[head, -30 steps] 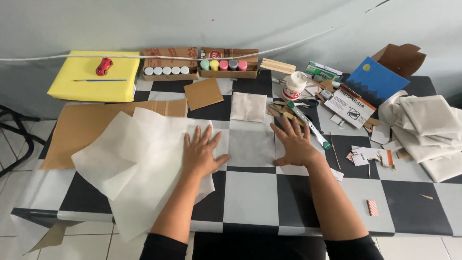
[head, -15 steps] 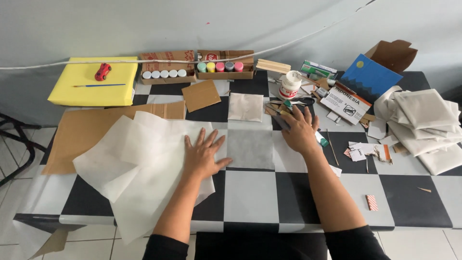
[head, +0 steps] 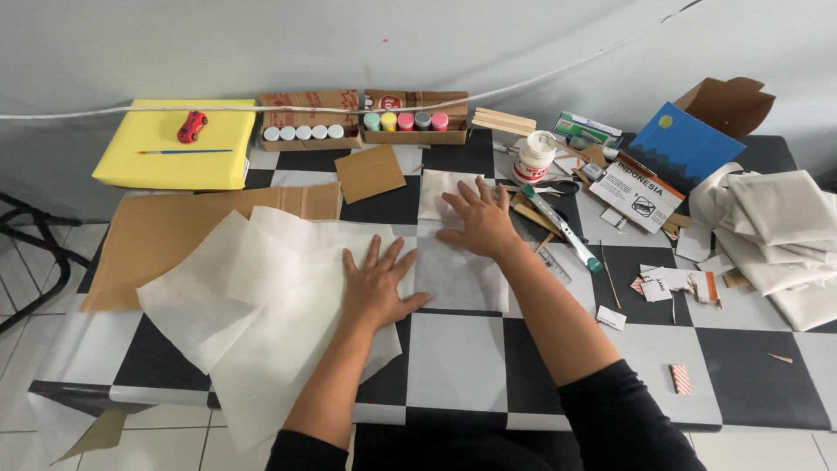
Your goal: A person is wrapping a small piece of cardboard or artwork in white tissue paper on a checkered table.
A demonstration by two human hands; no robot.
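Now both hands lie flat with the fingers spread apart, palms down, gripping nothing. The left hand point(head: 377, 283) presses on the loose white sheets of thin paper point(head: 253, 305) that spread over the left half of the black-and-white chequered table point(head: 462, 362) and hang a little over its near edge. The right hand point(head: 478, 222) rests on the small rectangular sheet of translucent white paper point(head: 458, 275), which lies near the middle of the table, just beside the big sheets; the fingertips reach a smaller square of white paper point(head: 436, 187) beyond it.

A large flat piece of brown cardboard point(head: 166, 235) sits under the big sheets toward the left edge, and a small brown cardboard square point(head: 370, 172) lies behind them. At the far left corner is a yellow foam block point(head: 174, 144) carrying a red toy car point(head: 192, 126) and a thin paintbrush point(head: 185, 152). Along the far edge stand two cardboard trays of paint pots point(head: 366, 122). A white glue jar point(head: 534, 157) stands just right of the right hand. Folded white cloths point(head: 780, 235) are heaped at the right edge
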